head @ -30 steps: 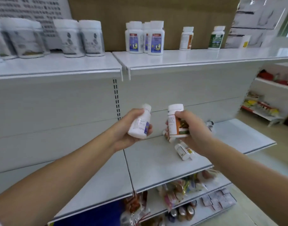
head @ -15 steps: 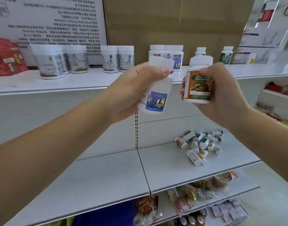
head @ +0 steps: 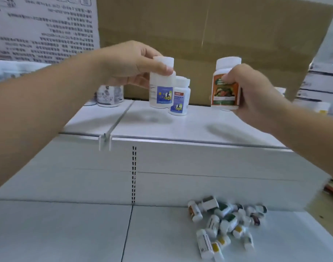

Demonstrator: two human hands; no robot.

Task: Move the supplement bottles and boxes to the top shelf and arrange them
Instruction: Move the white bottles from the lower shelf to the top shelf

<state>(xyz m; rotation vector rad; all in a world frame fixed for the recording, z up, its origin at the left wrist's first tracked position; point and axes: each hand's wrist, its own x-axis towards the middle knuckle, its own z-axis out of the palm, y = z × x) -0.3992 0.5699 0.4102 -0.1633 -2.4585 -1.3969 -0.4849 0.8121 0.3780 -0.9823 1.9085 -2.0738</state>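
A heap of small supplement bottles (head: 226, 224) lies tumbled on the lower shelf (head: 67, 233), right of the seam. Above, the left hand (head: 128, 63) clamps a blue-label bottle (head: 162, 91) at its cap and neck, upright over the top shelf (head: 190, 127), touching a matching standing bottle (head: 180, 99). The right hand (head: 256, 95) grips an orange-label bottle (head: 225, 87), upright; its base appears just above the shelf, though blur prevents certainty. Cardboard (head: 218, 25) stands behind.
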